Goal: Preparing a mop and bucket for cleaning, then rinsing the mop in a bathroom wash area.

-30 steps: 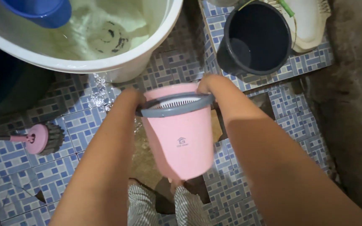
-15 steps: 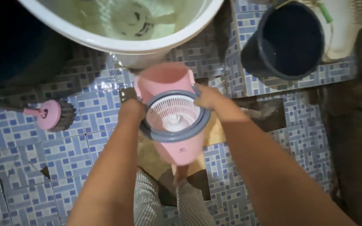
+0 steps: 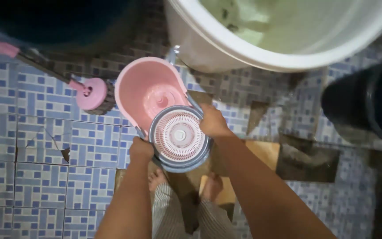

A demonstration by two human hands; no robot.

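Note:
A pink mop bucket [image 3: 144, 90] stands upright on the blue-and-white tiled floor [image 3: 40, 146], seen from above. At its near end sits a white spinner basket [image 3: 178, 135] inside a grey ring. My left hand [image 3: 141, 149] grips the ring's left edge. My right hand [image 3: 213, 122] grips the ring's right edge. The pink well of the bucket looks empty. My bare feet [image 3: 158, 178] stand just below the bucket.
A large white tub [image 3: 253, 53] with cloudy water stands close behind the bucket. A pink round mop head [image 3: 92, 94] on a handle lies to the left. A black bucket [image 3: 368, 104] is at the right. A broken dark gap [image 3: 308, 161] lies in the floor at the right.
The pink bucket went from tilted on its side in my hands to upright and lower, down by the floor. The view swung so the tub and black bucket slid right.

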